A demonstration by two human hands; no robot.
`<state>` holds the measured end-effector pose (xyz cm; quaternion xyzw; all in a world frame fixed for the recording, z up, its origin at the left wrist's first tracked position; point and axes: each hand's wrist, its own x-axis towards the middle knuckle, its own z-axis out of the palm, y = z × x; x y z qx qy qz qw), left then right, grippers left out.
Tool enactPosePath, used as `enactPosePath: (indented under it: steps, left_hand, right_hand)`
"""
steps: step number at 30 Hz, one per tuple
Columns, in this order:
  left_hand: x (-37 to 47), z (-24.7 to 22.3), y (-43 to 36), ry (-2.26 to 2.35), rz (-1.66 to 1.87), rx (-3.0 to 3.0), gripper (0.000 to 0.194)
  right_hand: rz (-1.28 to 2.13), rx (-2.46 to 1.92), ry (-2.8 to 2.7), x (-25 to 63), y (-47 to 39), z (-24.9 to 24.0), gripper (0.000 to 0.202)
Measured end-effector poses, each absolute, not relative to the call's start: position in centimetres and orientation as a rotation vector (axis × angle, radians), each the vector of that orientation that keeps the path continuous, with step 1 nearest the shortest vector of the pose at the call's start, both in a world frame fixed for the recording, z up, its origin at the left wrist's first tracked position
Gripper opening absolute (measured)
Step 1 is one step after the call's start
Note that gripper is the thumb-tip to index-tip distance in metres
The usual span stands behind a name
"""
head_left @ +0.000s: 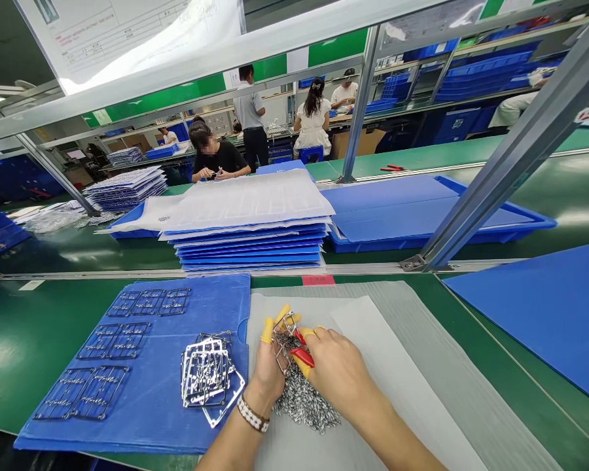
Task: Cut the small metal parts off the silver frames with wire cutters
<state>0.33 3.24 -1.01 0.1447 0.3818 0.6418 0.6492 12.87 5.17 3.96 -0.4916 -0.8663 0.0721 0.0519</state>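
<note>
My left hand [269, 366], with yellow finger cots, is closed on a small metal frame [281, 353] held upright. Red-handled pliers [303, 356] are gripped in my right hand [341, 366], which also wears yellow finger cots; their tip meets the frame and is partly hidden by my fingers. Below both hands lies a heap of small shiny metal pieces [307, 405] on a pale sheet [373, 340]. Left of my hands, a loose pile of dark and silver metal frames [209, 369] rests on a blue board [152, 405]. Several dark frames [101, 392] lie there in rows.
Behind the work area stands a tall stack of blue and white sheets [250, 222]. A blue tray [397, 209] sits to its right, near a slanted metal post [500, 150]. Another blue board [544, 307] lies at right. Several people work at benches farther back.
</note>
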Motion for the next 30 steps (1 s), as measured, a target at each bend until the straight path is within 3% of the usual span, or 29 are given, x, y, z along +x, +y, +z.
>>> enactPosePath:
  steps: [6, 13, 18, 30]
  left_hand:
    - [0.9, -0.3, 3.0, 0.780, 1.363, 0.330, 0.057]
    - [0.5, -0.8, 3.1, 0.707, 1.330, 0.223, 0.053]
    - [0.4, -0.1, 3.1, 0.641, 1.321, 0.192, 0.051]
    - [0.7, -0.1, 3.0, 0.772, 1.347, 0.238, 0.046]
  right_hand:
    - [0.187, -1.521, -2.616, 13.8, 5.0, 3.9, 0.013]
    - [0.329, -1.513, -2.597, 14.6, 5.2, 4.1, 0.020]
    - [0.242, -1.622, -2.547, 15.2, 6.1, 3.9, 0.022]
    - [0.236, -1.598, -2.560, 14.8, 6.8, 3.1, 0.020]
